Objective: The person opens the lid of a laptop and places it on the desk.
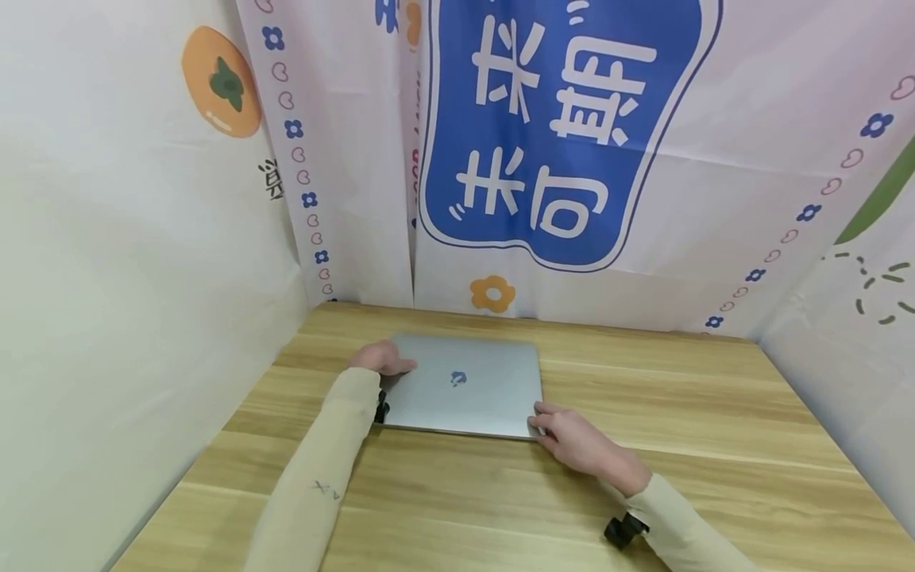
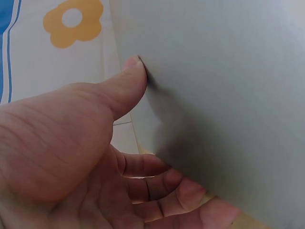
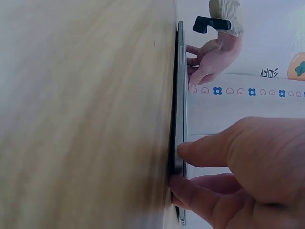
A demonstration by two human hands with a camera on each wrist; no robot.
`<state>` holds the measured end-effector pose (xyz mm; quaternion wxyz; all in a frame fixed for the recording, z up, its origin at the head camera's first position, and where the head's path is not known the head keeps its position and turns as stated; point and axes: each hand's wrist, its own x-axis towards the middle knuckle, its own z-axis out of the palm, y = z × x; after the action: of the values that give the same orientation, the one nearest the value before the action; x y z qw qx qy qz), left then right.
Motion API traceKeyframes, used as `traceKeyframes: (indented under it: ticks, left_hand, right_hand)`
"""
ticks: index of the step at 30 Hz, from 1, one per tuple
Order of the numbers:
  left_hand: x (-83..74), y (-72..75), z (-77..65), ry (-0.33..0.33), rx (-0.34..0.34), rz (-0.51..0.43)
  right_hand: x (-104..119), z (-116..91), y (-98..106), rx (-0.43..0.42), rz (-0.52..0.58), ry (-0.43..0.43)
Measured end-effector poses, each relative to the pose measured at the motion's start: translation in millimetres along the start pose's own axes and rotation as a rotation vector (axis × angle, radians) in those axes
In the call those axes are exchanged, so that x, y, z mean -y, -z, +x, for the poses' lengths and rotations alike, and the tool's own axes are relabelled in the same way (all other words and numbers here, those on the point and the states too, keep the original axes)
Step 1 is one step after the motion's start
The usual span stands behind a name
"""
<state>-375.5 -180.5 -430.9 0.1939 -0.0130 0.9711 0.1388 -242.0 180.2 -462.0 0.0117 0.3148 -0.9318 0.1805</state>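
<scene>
A closed silver laptop (image 1: 486, 389) with a dark logo on its lid lies over the wooden table, its long front edge toward me. At its left side, my left hand (image 1: 384, 357) grips the edge. The left wrist view shows the thumb (image 2: 131, 81) on the lid and the other fingers curled at the rim, partly hidden beneath it. My right hand (image 1: 572, 437) holds the right side close to the front corner. In the right wrist view its thumb (image 3: 205, 150) touches the laptop's thin edge (image 3: 180, 105), with the fingers bent around the corner.
The wood-grain table (image 1: 457, 500) runs back to a white printed cloth (image 1: 364, 199) with a blue sign shape (image 1: 543, 191). White walls (image 1: 129, 278) close in the left and right sides. Black wrist devices (image 1: 626, 530) sit at both sleeves.
</scene>
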Motion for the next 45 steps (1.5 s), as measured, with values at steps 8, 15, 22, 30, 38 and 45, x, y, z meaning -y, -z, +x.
traceKeyframes:
  ticks: [8,15,22,30,38,45]
  left_hand:
    - [-7.6,-0.7,-5.2,-0.017,-0.004,0.049]
    - [-13.0,-2.6,-9.4,-0.007,-0.019,0.031]
    - [-18.1,-5.1,-10.9,-0.009,-0.013,0.033]
    - [-25.2,-9.5,-12.6,-0.020,-0.029,0.046]
    - [-31.3,-14.6,-13.2,-0.027,-0.027,0.039]
    - [-33.4,-14.3,-13.5,-0.016,-0.034,0.041]
  right_hand:
    - [-2.4,-5.3,1.3,-0.009,-0.001,0.021]
    - [-4.2,-9.4,2.1,-0.017,-0.018,0.037]
    - [-6.6,-14.0,4.0,-0.011,-0.012,0.032]
    - [-8.9,-20.0,5.7,-0.029,-0.008,0.033]
    - [-11.4,-25.2,4.8,-0.048,-0.013,0.028]
    - [-13.9,-24.9,3.6,-0.068,-0.026,0.052]
